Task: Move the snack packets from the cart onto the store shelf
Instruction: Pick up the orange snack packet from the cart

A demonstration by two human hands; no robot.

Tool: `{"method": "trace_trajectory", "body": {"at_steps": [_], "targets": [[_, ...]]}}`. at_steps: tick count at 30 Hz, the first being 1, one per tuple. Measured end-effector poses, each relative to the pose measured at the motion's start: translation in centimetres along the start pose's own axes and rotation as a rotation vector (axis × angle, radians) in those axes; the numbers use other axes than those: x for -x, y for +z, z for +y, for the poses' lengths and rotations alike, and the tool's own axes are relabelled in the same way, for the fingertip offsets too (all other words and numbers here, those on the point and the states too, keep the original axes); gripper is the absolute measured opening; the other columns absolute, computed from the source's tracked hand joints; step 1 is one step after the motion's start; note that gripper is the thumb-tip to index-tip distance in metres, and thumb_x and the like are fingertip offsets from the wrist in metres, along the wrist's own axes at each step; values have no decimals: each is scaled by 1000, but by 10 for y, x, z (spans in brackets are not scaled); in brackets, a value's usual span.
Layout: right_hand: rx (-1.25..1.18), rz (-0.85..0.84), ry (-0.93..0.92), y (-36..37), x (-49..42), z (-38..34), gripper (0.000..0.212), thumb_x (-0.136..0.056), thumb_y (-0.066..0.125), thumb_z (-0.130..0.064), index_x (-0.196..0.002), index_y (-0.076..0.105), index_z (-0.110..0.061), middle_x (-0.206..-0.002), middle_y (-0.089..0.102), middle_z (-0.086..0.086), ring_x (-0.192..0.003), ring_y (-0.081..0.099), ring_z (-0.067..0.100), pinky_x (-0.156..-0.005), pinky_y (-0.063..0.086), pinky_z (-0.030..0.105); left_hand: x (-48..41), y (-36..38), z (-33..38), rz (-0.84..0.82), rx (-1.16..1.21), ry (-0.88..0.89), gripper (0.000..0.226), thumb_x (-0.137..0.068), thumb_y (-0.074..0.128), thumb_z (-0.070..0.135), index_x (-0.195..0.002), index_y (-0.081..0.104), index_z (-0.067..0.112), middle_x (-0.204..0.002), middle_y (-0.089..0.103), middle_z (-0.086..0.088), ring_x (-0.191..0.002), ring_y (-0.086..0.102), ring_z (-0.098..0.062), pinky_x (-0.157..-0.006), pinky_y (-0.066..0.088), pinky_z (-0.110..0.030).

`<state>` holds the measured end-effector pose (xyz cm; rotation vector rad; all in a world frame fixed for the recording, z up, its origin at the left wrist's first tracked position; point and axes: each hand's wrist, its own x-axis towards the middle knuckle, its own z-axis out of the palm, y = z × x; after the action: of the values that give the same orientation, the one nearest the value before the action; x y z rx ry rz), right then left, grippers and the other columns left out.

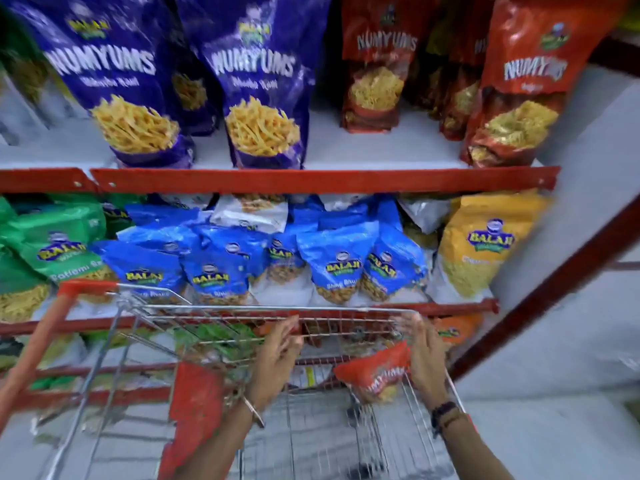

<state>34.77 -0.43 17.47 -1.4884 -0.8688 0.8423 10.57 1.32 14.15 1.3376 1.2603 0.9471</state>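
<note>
Grocery shop aisle: red-edged shelves point(322, 180) stocked with branded snack packets point(266, 98), wire shopping cart point(277, 311).

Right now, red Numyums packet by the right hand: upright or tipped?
Tipped. The red packet lies slanted over the cart, its lettering running diagonally, beside the right hand.

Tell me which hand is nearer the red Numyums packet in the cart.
Right. The right hand is against the red Numyums packet, at its right edge; the left hand is apart, to its left.

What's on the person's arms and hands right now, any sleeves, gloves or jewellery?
Both forearms are bare, with no sleeves or gloves in view. The left hand has a thin metal bangle at the wrist. The right hand has a dark band at the wrist, blurred, with an orange-brown strand beside it.
</note>
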Motion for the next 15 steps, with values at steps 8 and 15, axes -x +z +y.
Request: {"method": "trace_trajectory", "body": {"at_steps": [8, 15], "targets": [[446, -37, 317, -43, -3, 114, 31, -87, 44, -3, -117, 46, -8, -109, 60, 18, -95, 56, 34, -76, 43, 37, -2, 60, -84, -179, -114, -385, 55, -84, 57, 6, -133, 36, 21, -144, 39, -8, -133, 37, -22, -102, 42, -41], [321, -332, 407, -47, -52, 164, 76, -75, 34, 22, -142, 24, -12, -148, 31, 4, -135, 31, 18, -109, 34, 35, -27, 114, -128, -223, -135, -562, 66, -77, 64, 0, -134, 35, 15, -132, 45, -2, -126, 40, -19, -99, 42, -35]]}}
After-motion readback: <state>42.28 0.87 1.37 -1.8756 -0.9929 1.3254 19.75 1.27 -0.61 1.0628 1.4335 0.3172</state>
